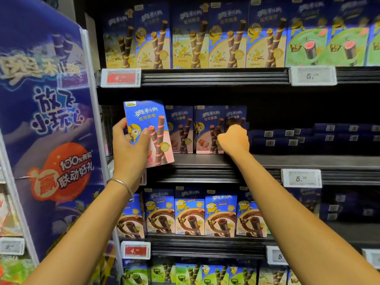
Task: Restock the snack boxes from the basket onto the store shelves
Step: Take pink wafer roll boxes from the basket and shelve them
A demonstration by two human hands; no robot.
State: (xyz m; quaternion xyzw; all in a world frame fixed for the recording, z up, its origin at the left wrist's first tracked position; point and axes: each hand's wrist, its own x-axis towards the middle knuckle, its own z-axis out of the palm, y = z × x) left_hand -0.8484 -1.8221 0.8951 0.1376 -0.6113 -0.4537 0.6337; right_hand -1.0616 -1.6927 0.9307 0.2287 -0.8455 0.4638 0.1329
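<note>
right hand [233,138]: fingertips hidden against shelf boxes [209,130], grip unclear | left hand [127,145]: covers held box [149,118] lower left | price tags [301,177]: small digits blurred | bottom boxes [189,274]: cut by edge | dark boxes [308,136]: print unreadable

Dark store shelving [287,160] with white price tags [312,76], a blue promotional panel [47,120] at left.

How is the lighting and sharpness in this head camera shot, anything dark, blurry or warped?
Head view: the pink wafer-roll box in the left hand is well lit and sharp; the middle shelf behind the right hand sits in deep shadow, its flat-lying dark boxes barely legible; the wide lens bows the shelf rails and the blue promo banner; the price tags look soft.
</note>
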